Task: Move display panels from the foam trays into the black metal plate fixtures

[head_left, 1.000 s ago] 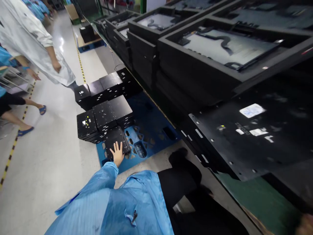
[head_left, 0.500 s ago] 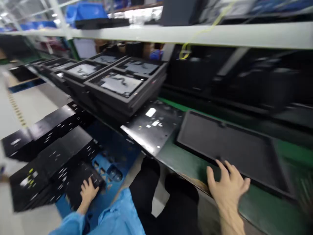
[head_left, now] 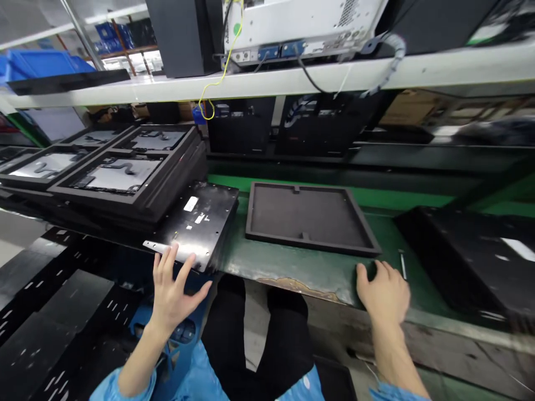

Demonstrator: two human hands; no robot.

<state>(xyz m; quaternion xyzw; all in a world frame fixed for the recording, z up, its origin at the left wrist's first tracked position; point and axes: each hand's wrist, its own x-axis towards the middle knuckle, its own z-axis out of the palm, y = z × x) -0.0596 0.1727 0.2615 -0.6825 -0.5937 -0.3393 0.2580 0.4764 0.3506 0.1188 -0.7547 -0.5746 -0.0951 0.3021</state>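
My left hand [head_left: 172, 292] is raised with its fingers spread at the front edge of a black metal panel [head_left: 203, 223] bearing white labels. The fingertips overlap that edge in view; whether they touch it I cannot tell. At the right front of the green bench [head_left: 284, 266] rests my right hand [head_left: 384, 291], its thumb apart from loosely bent fingers and nothing visible in it. Just beyond it lies a shallow black foam tray [head_left: 307, 214] with a raised rim. A thin metal tool [head_left: 402, 264] lies to the right of this hand.
Stacked foam trays [head_left: 125, 189] holding silvery parts stand at left. Slotted black panels [head_left: 79, 298] are piled low beside the bench. Dark panels [head_left: 493, 256] occupy the bench's right end. A shelf [head_left: 167, 89] crosses above, with a yellow cord [head_left: 208, 100] hanging down.
The view has swung right. My left hand has left the low black panel pile and come up to the bench. My right hand has moved off the foam tray's front edge, towards its right corner.
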